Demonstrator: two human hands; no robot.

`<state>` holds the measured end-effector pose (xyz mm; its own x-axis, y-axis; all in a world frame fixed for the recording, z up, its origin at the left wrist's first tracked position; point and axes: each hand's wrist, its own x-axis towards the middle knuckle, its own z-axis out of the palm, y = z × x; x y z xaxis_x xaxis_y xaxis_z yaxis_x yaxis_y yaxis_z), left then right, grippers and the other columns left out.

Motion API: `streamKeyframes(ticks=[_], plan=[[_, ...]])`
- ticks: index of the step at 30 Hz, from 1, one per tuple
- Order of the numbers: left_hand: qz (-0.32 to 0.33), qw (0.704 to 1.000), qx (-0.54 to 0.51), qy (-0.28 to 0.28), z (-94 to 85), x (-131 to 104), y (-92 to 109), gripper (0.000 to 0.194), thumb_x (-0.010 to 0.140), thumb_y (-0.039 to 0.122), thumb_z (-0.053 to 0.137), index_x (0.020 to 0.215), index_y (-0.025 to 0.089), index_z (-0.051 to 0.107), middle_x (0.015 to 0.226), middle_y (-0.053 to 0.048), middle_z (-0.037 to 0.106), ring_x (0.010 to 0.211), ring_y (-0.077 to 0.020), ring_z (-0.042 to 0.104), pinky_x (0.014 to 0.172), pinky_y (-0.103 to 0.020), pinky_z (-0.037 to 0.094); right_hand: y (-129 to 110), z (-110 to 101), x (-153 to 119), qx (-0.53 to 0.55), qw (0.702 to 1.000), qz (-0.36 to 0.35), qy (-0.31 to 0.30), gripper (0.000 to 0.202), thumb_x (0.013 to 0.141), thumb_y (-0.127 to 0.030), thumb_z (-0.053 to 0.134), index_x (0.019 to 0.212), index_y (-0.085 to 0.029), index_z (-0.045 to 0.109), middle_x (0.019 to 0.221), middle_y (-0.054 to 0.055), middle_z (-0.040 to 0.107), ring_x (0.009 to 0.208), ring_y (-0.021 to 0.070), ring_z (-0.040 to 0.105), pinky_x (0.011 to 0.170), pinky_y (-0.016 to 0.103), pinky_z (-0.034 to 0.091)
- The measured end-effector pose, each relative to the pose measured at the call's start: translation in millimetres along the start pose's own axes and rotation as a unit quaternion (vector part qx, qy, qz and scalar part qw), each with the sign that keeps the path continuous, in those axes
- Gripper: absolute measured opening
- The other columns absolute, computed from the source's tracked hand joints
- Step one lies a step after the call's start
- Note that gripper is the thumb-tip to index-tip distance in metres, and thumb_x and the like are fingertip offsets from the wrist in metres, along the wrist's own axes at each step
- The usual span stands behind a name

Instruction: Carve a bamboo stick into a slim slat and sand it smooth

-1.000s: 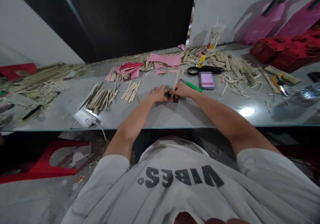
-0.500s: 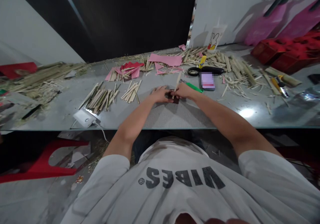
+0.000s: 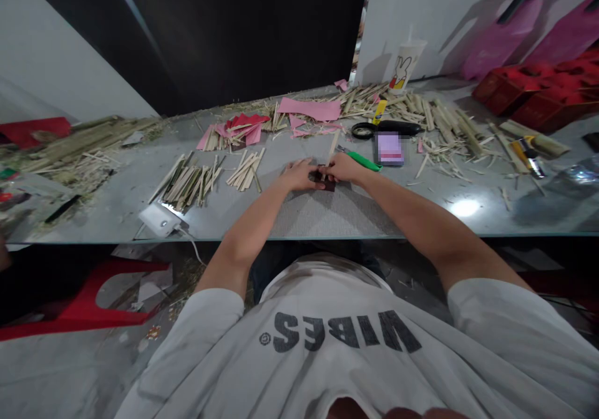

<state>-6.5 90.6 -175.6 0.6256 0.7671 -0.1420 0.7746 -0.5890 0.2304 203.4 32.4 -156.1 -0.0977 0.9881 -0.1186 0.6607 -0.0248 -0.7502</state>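
Over the middle of the table, my left hand [image 3: 299, 174] presses down on a small dark brown block [image 3: 328, 186], thumb and fingers closed about its left side. My right hand [image 3: 345, 167] meets it from the right, fingers pinched on a thin bamboo strip [image 3: 334, 143] that points away from me. The strip's near end is hidden by the fingers. Just beyond my right wrist lies a green-handled tool [image 3: 364, 161]. Short bamboo strips [image 3: 246, 171] lie to the left of my left hand, with a larger pile of strips [image 3: 191, 184] further left.
A white device with a cable [image 3: 160, 219] sits near the front edge. Pink paper [image 3: 309, 108], black-handled scissors [image 3: 397, 128], a yellow tool [image 3: 379, 112] and a phone [image 3: 390, 148] lie further back. A paper cup [image 3: 403, 68] and red boxes [image 3: 533, 98] stand at the back right.
The fingers of my right hand have shifted slightly along the bamboo strip; its near end, seen over the brown block before, is now covered. My left hand stays on the block.
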Motion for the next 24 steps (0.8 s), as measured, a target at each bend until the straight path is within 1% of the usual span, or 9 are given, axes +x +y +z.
streamKeyframes(ticks=[3, 5, 8, 10, 12, 14, 17, 21, 24], plan=[[0.006, 1.000, -0.006, 0.012, -0.4, -1, 1, 0.092, 0.087, 0.082, 0.080, 0.167, 0.040, 0.063, 0.193, -0.011, 0.036, 0.180, -0.0464, 0.030, 0.144, -0.075, 0.023, 5, 2, 5, 0.036, 0.998, 0.006, 0.041, 0.044, 0.113, -0.033, 0.068, 0.072, -0.018, 0.068, 0.058, 0.005, 0.062, 0.057, 0.0153, 0.052, 0.060, 0.030, 0.046], [0.013, 0.999, -0.012, 0.026, -3.4, -4, 3, 0.086, 0.085, 0.079, 0.084, 0.159, 0.038, 0.070, 0.186, -0.012, 0.048, 0.175, -0.0467, 0.040, 0.142, -0.073, 0.030, 7, 5, 7, 0.063, 0.996, 0.009, 0.058, 0.044, 0.116, -0.037, 0.061, 0.077, -0.018, 0.067, 0.064, 0.008, 0.066, 0.057, 0.0157, 0.052, 0.057, 0.031, 0.046], [0.021, 0.998, -0.024, 0.063, -10.4, -11, 6, 0.073, 0.077, 0.072, 0.094, 0.139, 0.033, 0.082, 0.166, -0.013, 0.068, 0.163, -0.0473, 0.054, 0.140, -0.071, 0.035, 8, 8, 9, 0.093, 0.993, 0.006, 0.074, 0.044, 0.118, -0.044, 0.057, 0.084, -0.019, 0.066, 0.069, 0.009, 0.068, 0.056, 0.0161, 0.053, 0.053, 0.030, 0.044], [0.019, 0.995, -0.037, 0.094, -14.7, -15, 8, 0.061, 0.079, 0.068, 0.095, 0.123, 0.028, 0.086, 0.157, -0.015, 0.074, 0.159, -0.0477, 0.058, 0.139, -0.070, 0.035, 9, 10, 9, 0.102, 0.991, -0.002, 0.085, 0.044, 0.118, -0.048, 0.057, 0.087, -0.019, 0.066, 0.070, 0.008, 0.068, 0.056, 0.0162, 0.054, 0.052, 0.029, 0.044], [0.018, 0.990, -0.058, 0.125, -17.3, -15, 12, 0.047, 0.095, 0.066, 0.081, 0.115, 0.023, 0.086, 0.152, -0.016, 0.076, 0.155, -0.0420, 0.063, 0.137, -0.061, 0.042, 9, 11, 9, 0.104, 0.990, -0.014, 0.095, 0.043, 0.117, -0.050, 0.058, 0.088, -0.019, 0.066, 0.071, 0.008, 0.068, 0.056, 0.0162, 0.055, 0.053, 0.029, 0.046], [0.025, 0.985, -0.084, 0.146, -18.0, -13, 16, 0.045, 0.112, 0.057, 0.058, 0.114, 0.020, 0.084, 0.147, -0.014, 0.080, 0.145, -0.0309, 0.072, 0.129, -0.047, 0.051, 9, 13, 9, 0.096, 0.990, -0.028, 0.104, 0.042, 0.117, -0.049, 0.058, 0.088, -0.019, 0.066, 0.075, 0.008, 0.071, 0.057, 0.0164, 0.057, 0.056, 0.029, 0.049], [0.038, 0.980, -0.110, 0.161, -16.4, -8, 19, 0.043, 0.117, 0.043, 0.047, 0.112, 0.019, 0.082, 0.139, -0.011, 0.084, 0.132, -0.0202, 0.078, 0.119, -0.034, 0.057, 10, 14, 9, 0.067, 0.990, -0.048, 0.114, 0.041, 0.118, -0.047, 0.054, 0.091, -0.019, 0.067, 0.083, 0.010, 0.076, 0.062, 0.0178, 0.063, 0.061, 0.029, 0.053], [0.020, 0.978, -0.100, 0.184, -14.2, -4, 15, 0.035, 0.115, 0.038, 0.052, 0.108, 0.021, 0.082, 0.131, -0.012, 0.086, 0.129, -0.0253, 0.078, 0.120, -0.043, 0.056, 12, 11, 4, -0.011, 0.986, -0.062, 0.156, 0.042, 0.117, -0.048, 0.054, 0.092, -0.019, 0.071, 0.086, 0.013, 0.079, 0.078, 0.0244, 0.071, 0.072, 0.032, 0.056], [0.003, 0.978, -0.071, 0.195, -15.2, -5, 8, 0.035, 0.114, 0.036, 0.050, 0.108, 0.020, 0.081, 0.127, -0.016, 0.084, 0.130, -0.0324, 0.075, 0.123, -0.054, 0.053, 9, 3, -6, -0.081, 0.967, -0.088, 0.224, 0.033, 0.114, -0.043, 0.058, 0.112, -0.016, 0.077, 0.111, 0.020, 0.082, 0.112, 0.0340, 0.073, 0.099, 0.041, 0.054]])
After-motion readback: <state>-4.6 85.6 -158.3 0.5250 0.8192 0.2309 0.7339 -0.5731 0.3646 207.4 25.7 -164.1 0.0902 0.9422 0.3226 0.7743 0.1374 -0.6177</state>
